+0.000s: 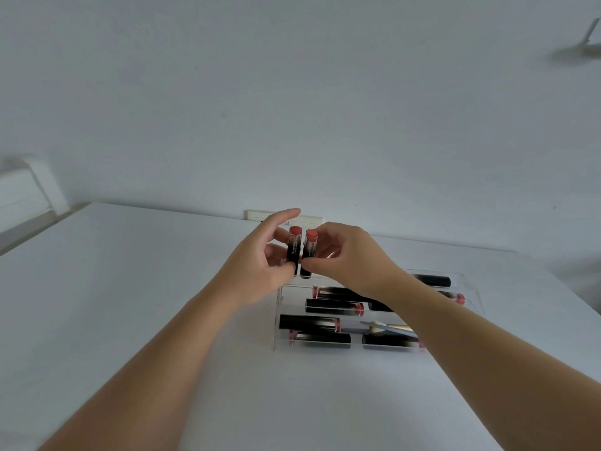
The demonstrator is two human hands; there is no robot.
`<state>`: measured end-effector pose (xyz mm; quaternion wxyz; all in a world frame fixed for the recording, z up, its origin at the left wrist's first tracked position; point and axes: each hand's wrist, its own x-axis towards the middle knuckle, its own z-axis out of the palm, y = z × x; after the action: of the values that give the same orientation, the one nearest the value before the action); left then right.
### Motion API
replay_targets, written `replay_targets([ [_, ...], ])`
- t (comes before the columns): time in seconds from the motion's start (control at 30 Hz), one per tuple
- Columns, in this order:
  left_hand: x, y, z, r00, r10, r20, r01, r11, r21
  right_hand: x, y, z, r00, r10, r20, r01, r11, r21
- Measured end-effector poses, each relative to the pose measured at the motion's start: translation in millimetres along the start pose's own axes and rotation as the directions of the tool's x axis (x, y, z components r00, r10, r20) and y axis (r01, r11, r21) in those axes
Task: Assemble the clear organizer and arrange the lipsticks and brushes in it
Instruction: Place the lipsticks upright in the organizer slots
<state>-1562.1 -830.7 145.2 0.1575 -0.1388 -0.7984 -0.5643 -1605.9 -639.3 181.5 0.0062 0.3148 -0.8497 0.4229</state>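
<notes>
The left hand (260,255) grips 1 upright lipstick (293,249) and the right hand (348,255) pinches another (309,252) beside it, over the organizer's (278,320) back left corner. More lipsticks lie inside it on the table (130,288).

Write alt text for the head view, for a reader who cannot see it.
Two bare hands each hold an upright lipstick side by side over a clear organizer on a white table: left hand on the left lipstick, right hand on the right lipstick. More lipsticks and a brush lie flat in the organizer.
</notes>
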Motion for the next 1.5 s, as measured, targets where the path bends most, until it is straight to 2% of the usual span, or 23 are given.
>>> replay_targets([
  [1.17, 0.7, -4.6, -0.6, 0.999, -0.031, 0.027, 0.03, 0.999, 0.026, 1.5, 1.2, -0.5, 0.999, -0.006, 0.045, 0.007, 1.0, -0.024],
  [1.33, -0.9, -1.8, -1.7, 0.996, -0.071, 0.044, 0.071, 0.997, 0.016, 1.6, 2.6, -29.3, 0.995, 0.012, 0.096, 0.001, 0.991, -0.134],
  [1.5, -1.4, -2.0, -0.6, 0.977, -0.157, 0.146, 0.157, 0.988, 0.014, -4.1, 6.6, -74.5, 0.99, 0.023, 0.141, 0.015, 0.965, -0.263],
])
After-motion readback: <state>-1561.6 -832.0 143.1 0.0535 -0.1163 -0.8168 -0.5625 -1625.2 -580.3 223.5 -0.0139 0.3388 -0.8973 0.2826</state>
